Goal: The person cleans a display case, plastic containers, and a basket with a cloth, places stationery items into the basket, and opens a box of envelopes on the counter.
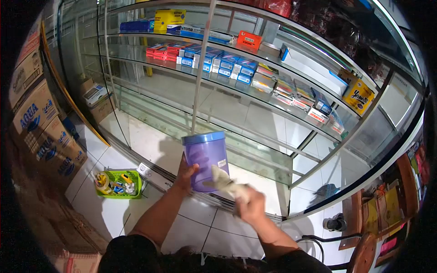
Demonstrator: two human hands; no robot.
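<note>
A purple see-through plastic jar (205,159) with a blue lid (204,137) is held up in front of me, slightly tilted. My left hand (185,176) grips its left side, the thumb on the near face and the other fingers partly hidden behind it. A small white label (221,163) sticks to the jar's right side. In my right hand (251,205) is a cream-coloured cloth (226,183), bunched up and blurred by motion. The cloth's far end lies against the lower right of the jar.
A glass display case with shelves holds small blue boxes (224,64), red boxes (165,51) and a yellow carton (358,96). A green basket (119,196) of small items stands on the tiled floor. Cardboard cartons (38,123) are stacked at left; a wooden chair (363,255) is at lower right.
</note>
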